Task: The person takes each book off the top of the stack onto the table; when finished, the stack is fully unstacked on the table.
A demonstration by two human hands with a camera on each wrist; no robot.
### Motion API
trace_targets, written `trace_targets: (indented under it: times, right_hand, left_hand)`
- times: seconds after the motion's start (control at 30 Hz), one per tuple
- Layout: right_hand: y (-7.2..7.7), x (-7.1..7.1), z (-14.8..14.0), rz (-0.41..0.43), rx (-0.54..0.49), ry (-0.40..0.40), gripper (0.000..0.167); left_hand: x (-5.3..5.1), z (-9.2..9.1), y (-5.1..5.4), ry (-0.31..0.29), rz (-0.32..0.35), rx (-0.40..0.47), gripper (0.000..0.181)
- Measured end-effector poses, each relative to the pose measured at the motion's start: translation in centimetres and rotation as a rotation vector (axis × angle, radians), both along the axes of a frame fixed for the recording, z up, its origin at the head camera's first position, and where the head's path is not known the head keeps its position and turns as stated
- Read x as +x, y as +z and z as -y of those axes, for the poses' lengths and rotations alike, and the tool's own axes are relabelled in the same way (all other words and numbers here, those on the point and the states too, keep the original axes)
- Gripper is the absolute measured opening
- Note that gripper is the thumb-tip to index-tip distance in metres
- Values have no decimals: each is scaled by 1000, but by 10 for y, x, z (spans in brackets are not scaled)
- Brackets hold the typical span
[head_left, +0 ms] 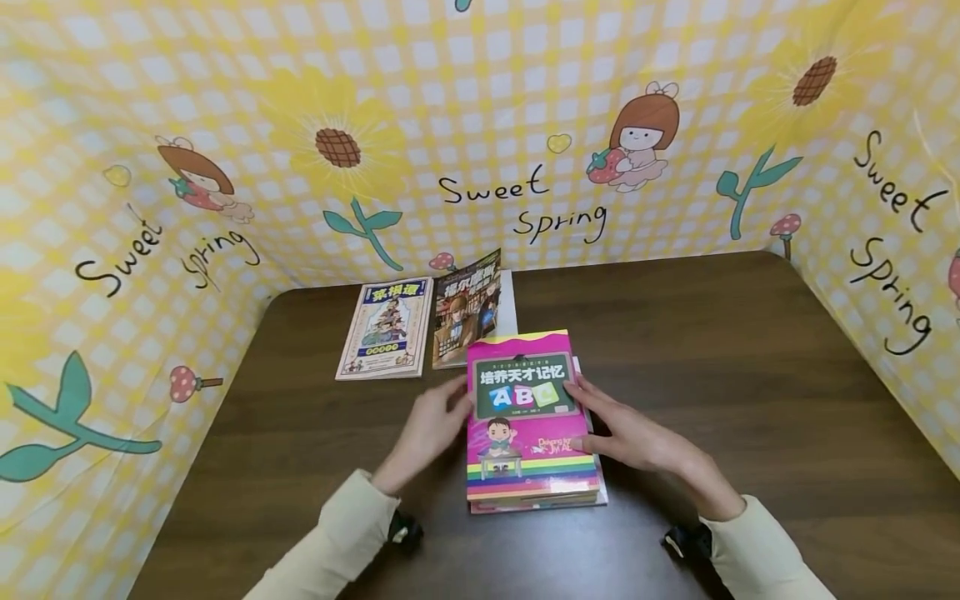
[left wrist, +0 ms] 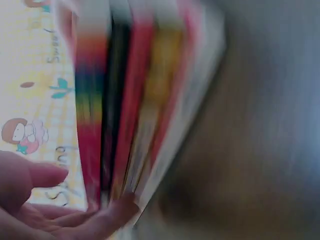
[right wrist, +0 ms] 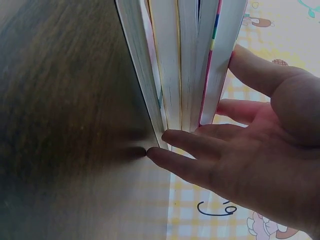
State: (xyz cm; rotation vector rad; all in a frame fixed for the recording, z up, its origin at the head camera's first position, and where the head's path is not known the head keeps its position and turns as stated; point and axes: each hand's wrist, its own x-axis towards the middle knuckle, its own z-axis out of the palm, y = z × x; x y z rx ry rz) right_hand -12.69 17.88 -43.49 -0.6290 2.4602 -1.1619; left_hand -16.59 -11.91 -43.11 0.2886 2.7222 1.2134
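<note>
A stack of several books lies on the table, topped by a pink book [head_left: 517, 446] with a green panel and the letters ABC. My left hand [head_left: 432, 427] is at the stack's left side; in the left wrist view its fingers [left wrist: 112, 215] reach against the colored spines [left wrist: 135, 95]. On the opposite side, my right hand [head_left: 637, 429] touches the stack with fingers extended. The right wrist view shows those fingers [right wrist: 195, 145] along the white page edges [right wrist: 170, 65], the thumb near the top book's edge. Neither hand's fingers curl round a book.
Behind the stack, a pale-covered book [head_left: 386, 329] lies flat on the dark wooden table [head_left: 712, 350]. Beside it is a comic-style book [head_left: 465, 312] with its cover partly raised. A yellow checked cloth [head_left: 480, 108] hangs along the back and sides.
</note>
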Motion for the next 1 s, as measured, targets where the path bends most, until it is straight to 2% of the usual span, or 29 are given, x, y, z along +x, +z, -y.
trace_targets:
  times: [0.07, 0.17, 0.27, 0.6, 0.77, 1.0]
  right_hand:
    - [-1, -1, -1, 1, 3, -1, 81]
    - [-3, -1, 0, 4, -8, 1, 82]
    - [-6, 1, 1, 13, -21, 2, 83]
    - [-1, 4, 1, -15, -22, 16, 81]
    - [-1, 4, 2, -18, -5, -5, 80]
    - [0, 8, 4, -3, -16, -16, 80]
  left_hand:
    - [11, -3, -3, -25, 75, 34, 57]
    - [18, -6, -5, -47, 115, 102, 63]
    - [20, -6, -8, -48, 135, 149, 64]
    - [22, -2, -8, -5, 167, 184, 63]
    - [23, 0, -11, -12, 178, 224, 64]
    - [24, 0, -13, 31, 263, 316, 65]
